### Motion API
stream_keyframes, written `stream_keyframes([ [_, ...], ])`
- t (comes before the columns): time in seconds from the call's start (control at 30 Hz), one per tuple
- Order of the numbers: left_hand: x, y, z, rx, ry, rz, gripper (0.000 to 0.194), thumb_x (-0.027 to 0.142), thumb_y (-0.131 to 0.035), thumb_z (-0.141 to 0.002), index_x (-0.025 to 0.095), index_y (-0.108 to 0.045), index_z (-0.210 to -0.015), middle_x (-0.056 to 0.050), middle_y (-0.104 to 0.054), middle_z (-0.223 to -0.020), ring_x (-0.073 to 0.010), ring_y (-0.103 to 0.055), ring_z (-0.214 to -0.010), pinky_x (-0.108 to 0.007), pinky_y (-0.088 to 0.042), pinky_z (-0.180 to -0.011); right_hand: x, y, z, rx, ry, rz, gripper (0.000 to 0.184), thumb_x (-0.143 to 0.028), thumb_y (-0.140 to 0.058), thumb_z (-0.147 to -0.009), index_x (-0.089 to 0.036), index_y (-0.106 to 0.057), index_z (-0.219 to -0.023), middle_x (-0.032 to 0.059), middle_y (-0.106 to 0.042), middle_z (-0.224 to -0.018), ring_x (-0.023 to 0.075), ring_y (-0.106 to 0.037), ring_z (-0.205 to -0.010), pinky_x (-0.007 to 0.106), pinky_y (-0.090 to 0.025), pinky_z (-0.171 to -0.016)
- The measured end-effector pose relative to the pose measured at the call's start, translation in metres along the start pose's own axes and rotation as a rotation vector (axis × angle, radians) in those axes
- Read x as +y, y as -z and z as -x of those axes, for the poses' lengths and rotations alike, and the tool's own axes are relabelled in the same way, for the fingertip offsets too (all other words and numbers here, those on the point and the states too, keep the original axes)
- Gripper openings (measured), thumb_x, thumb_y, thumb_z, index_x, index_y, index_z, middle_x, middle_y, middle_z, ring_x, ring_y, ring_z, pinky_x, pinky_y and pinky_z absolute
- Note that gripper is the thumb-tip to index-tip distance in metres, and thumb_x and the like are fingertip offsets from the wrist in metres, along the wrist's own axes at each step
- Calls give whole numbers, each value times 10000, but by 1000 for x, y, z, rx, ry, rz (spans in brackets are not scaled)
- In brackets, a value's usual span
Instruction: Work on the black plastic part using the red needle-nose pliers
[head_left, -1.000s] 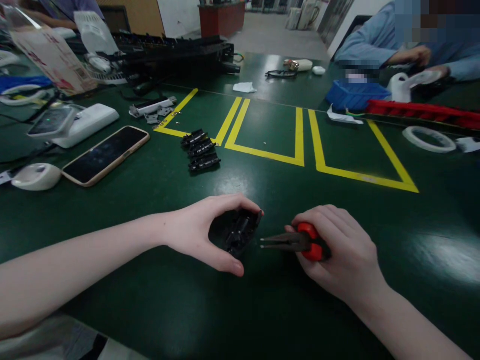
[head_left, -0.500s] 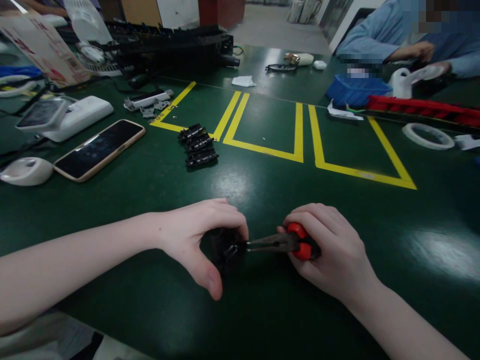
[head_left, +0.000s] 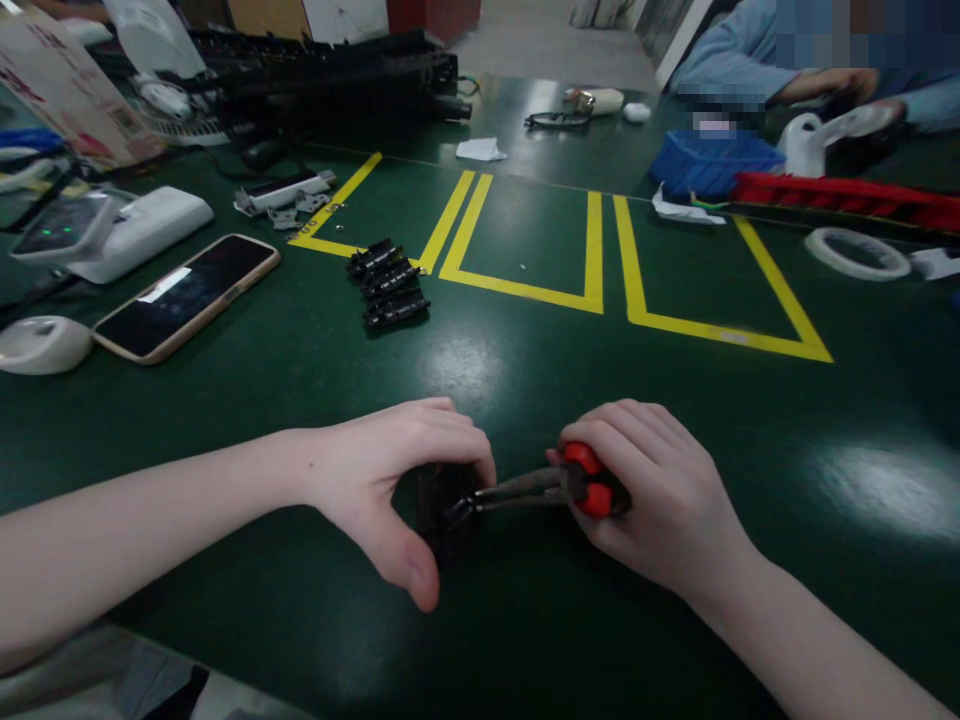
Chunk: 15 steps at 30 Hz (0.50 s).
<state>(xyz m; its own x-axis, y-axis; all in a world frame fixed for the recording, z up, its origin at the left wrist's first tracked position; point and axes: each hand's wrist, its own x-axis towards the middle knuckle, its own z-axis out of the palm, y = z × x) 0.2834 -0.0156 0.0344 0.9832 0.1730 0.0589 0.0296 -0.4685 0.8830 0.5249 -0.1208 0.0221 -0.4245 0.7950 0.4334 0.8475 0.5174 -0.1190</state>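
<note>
My left hand (head_left: 405,480) curves around a small black plastic part (head_left: 442,505), its fingers over the far side and its thumb apart on the near side. My right hand (head_left: 652,470) is closed round the red handles of needle-nose pliers (head_left: 525,488). The slightly parted tips of the pliers reach the right side of the black part; whether they pinch it I cannot tell. Further back lie several similar black plastic parts (head_left: 388,285) in a short row. Shadow and my left fingers hide much of the part in hand.
Yellow tape (head_left: 525,291) marks outlines on the green table (head_left: 300,610). A phone (head_left: 191,295) and a white mouse-shaped object (head_left: 45,343) lie left. A tape roll (head_left: 856,253), a blue bin (head_left: 712,165) and a red strip (head_left: 847,198) are right. Another person (head_left: 739,60) sits across the table.
The pliers and my right hand have shifted left, bringing the tips from the edge of the black part onto it. My left hand stays around the part. The view has tilted slightly.
</note>
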Motion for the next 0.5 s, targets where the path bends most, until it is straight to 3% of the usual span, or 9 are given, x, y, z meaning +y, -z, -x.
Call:
stream_keyframes([
  [0.33, -1, -1, 0, -40, -3, -31, 702, 870, -558, -685, 206, -618, -904, -1, -651, -844, -179, -540, -728, -343, -323, -754, 2, -4, 4, -28, 27, -56, 147, -186, -564, -799, -184, -560, -946, 57, -634, -884, 196, -567, -816, 331, -438, -702],
  [0.5, -1, -2, 1, 9, -43, -86, 712, 846, -608, -669, 194, -621, -952, 5, -623, -835, -162, -530, -727, -325, -333, -755, 2, -5, 2, -68, 15, -117, 137, -182, -570, -797, -193, -550, -932, 50, -624, -877, 188, -556, -798, 324, -431, -687],
])
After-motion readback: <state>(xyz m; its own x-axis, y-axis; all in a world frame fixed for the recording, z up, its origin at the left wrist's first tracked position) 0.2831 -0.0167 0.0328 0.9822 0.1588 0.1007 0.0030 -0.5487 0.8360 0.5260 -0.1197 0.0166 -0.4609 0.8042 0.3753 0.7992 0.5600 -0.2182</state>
